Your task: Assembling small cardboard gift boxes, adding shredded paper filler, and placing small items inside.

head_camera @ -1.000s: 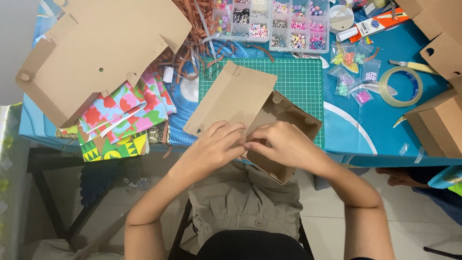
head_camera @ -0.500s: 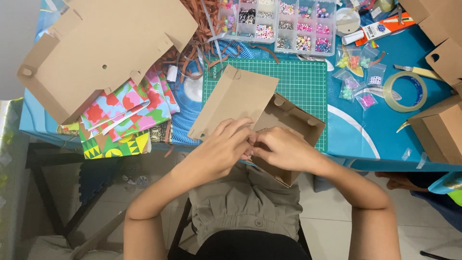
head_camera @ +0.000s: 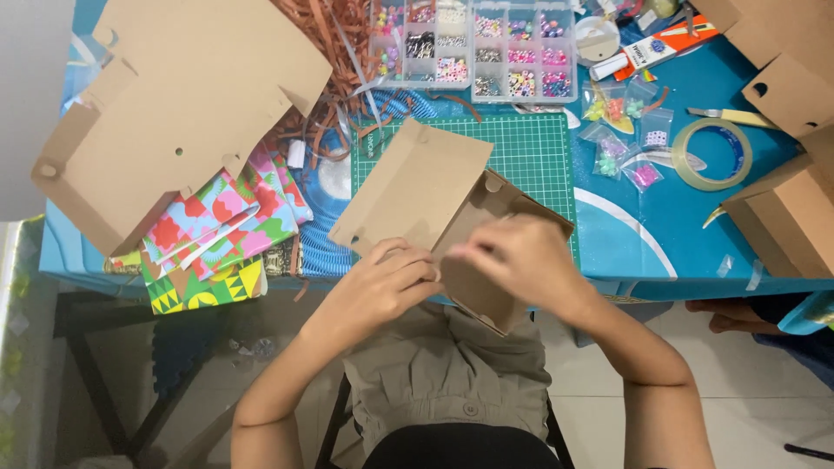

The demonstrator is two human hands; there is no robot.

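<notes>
1. Blue bench is pretty crowded, with a green cutting mat in the middle.
2. Compared with a moment ago, the right hand has lifted over the small cardboard box and it's blurry now, so I can't tell its grip. Looks like the folding's moved to the open top.
3. Left hand pinches the box's near edge, lid flap tilted up.
4. Clear bead organizer sits at the back, tape roll on the right, bright patterned paper on the left.
</notes>
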